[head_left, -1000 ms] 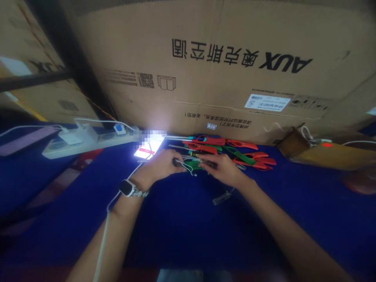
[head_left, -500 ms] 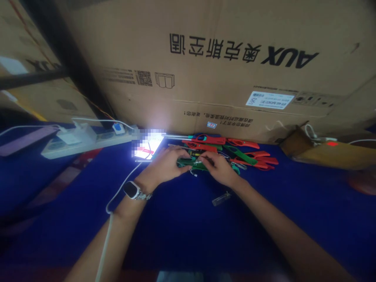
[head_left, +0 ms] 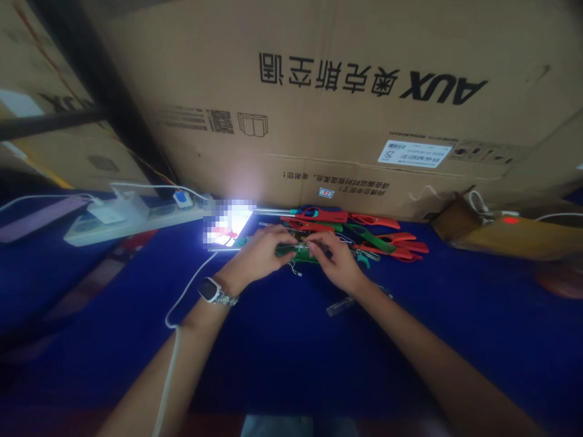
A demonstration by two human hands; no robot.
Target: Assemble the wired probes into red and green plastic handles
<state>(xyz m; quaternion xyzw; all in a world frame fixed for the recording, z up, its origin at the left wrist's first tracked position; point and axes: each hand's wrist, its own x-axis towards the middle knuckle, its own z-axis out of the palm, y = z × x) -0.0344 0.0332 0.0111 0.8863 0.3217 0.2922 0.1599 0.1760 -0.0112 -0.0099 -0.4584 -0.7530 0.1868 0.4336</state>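
Note:
My left hand, with a watch on its wrist, is closed on a green lighter casing. Facing it, my right hand pinches at the casing's right end; whatever small part sits between those fingertips is too blurred to name. A thin white wire hangs below the casing. Just behind both hands lie red long-nosed lighters with metal tubes. A green handle piece and several red handle pieces are heaped to the right. Near my right wrist is a clear, dark-looking narrow piece.
A bright screen glows left of the pile. Beyond it are a white power strip with plugs and a cable crossing my left forearm. A large cardboard box walls off the back; an open carton stands right.
My right hand has shifted slightly left and its fingers have changed position at the casing. My left hand keeps its hold. The view has moved a little.

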